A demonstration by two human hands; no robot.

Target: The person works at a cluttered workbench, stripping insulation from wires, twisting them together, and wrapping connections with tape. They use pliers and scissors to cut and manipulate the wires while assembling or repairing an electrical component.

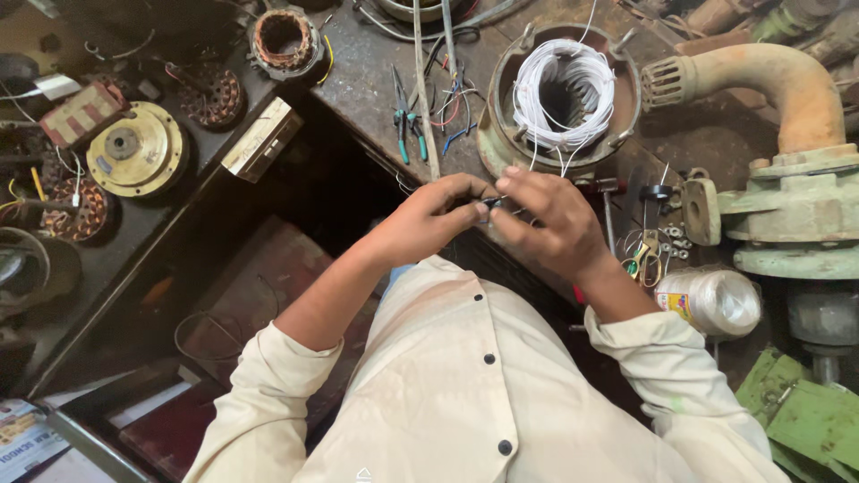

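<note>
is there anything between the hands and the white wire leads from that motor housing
Nothing visible: both the left hand and right hand already pinch the wire leads just below the motor housing.

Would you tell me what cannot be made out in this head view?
- What the left hand and right hand pinch: too small, covered by fingers.
- Where the white wires end: lost behind the right hand.
- Green pump: cut off by the right edge.

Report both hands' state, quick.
Left hand: closed, pinching a small dark piece at its fingertips.
Right hand: closed on thin white wire ends; exact grip unclear.
</note>
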